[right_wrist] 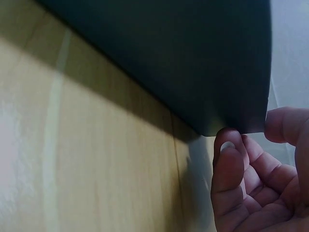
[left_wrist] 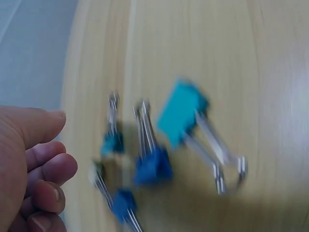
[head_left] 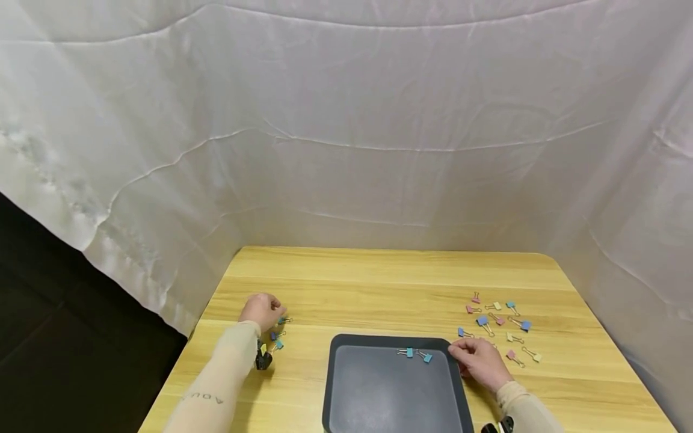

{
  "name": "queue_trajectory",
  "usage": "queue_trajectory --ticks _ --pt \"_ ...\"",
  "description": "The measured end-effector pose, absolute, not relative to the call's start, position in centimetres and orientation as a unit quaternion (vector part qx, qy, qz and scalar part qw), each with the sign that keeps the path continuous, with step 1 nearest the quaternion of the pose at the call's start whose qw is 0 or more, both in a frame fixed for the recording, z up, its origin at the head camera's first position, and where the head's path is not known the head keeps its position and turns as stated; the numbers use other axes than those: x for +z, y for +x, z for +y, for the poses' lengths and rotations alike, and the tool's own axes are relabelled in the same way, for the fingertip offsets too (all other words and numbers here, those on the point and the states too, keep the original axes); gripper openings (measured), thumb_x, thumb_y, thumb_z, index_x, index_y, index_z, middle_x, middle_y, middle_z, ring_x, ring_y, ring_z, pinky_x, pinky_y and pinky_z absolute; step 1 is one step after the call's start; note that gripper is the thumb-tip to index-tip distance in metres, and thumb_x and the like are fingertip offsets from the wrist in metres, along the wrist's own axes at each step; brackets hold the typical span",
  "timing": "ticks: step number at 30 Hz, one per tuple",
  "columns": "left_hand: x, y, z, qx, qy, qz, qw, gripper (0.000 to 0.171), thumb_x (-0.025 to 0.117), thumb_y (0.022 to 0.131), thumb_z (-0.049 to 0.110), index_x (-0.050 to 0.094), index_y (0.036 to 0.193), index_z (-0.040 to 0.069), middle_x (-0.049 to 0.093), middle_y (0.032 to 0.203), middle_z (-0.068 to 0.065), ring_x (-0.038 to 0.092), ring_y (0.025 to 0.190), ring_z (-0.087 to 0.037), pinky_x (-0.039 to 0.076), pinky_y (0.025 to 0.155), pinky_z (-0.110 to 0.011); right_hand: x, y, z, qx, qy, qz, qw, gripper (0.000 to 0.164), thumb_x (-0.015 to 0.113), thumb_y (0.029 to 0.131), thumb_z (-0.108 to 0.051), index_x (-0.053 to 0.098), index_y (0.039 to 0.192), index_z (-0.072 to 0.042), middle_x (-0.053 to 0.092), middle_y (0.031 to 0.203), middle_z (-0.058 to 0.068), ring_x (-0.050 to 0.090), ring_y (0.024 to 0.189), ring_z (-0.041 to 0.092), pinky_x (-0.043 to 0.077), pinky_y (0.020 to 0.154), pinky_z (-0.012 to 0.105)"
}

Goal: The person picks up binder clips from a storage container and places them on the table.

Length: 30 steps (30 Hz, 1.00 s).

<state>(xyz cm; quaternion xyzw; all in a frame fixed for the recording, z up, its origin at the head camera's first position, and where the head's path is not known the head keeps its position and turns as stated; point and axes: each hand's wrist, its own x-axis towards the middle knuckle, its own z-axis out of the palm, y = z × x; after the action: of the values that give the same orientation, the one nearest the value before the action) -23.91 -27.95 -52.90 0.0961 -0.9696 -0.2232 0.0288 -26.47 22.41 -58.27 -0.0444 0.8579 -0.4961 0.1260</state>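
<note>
My left hand (head_left: pixel 261 311) hovers at the table's left side with its fingers loosely curled around nothing. Close by lie several binder clips: a larger teal binder clip (left_wrist: pixel 182 115), a blue binder clip (left_wrist: pixel 153 167), a small teal binder clip (left_wrist: pixel 112 143) and a small blue binder clip (left_wrist: pixel 124 205). At the far right corner of a dark grey tray (head_left: pixel 390 391), my right hand (head_left: pixel 479 362) pinches the rim between thumb and fingers. Two teal binder clips (head_left: pixel 427 357) rest inside the tray along its far side.
Right of the tray, several binder clips are scattered: pink (head_left: pixel 511 355), blue (head_left: pixel 482 322), pale yellow (head_left: pixel 536 357) and teal (head_left: pixel 511 305). They lie on a wooden table (head_left: pixel 352 288). A pale curtain (head_left: pixel 379 192) hangs behind the table and along its sides.
</note>
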Motion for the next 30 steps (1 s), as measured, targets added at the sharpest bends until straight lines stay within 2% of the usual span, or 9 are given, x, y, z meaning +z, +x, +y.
queue_trajectory --ticks 13,20,30 --pt "-51.4 -24.4 -19.4 -0.205 -0.048 -0.976 0.055 0.024 0.073 0.085 0.024 0.073 0.099 0.005 0.068 0.083 -0.001 0.061 0.073 -0.012 0.051 0.067 -0.030 -58.2 -26.5 22.4 -0.499 -0.049 0.855 0.129 0.021 0.065 0.091 -0.021 0.071 0.098 -0.002 0.060 0.070 0.005 0.058 0.062 0.019 0.053 0.054 0.030" --pt "-51.4 -23.9 -14.5 -0.198 -0.135 -0.969 0.065 0.025 0.074 0.084 0.026 0.074 0.100 0.007 0.069 0.088 -0.001 0.062 0.078 -0.012 0.051 0.070 -0.029 -58.1 -26.4 22.4 -0.502 -0.047 0.854 0.130 0.022 0.066 0.091 -0.022 0.071 0.098 -0.002 0.061 0.070 0.006 0.058 0.061 0.018 0.053 0.054 0.031" --pt "-52.5 -23.7 -9.0 -0.162 -0.214 -0.961 0.068 0.028 0.074 0.084 0.032 0.074 0.104 0.012 0.069 0.092 0.005 0.062 0.081 -0.005 0.049 0.073 -0.021 -58.0 -26.3 22.4 -0.503 -0.047 0.853 0.133 0.022 0.066 0.091 -0.022 0.070 0.099 -0.001 0.061 0.071 0.006 0.057 0.062 0.019 0.052 0.053 0.031"
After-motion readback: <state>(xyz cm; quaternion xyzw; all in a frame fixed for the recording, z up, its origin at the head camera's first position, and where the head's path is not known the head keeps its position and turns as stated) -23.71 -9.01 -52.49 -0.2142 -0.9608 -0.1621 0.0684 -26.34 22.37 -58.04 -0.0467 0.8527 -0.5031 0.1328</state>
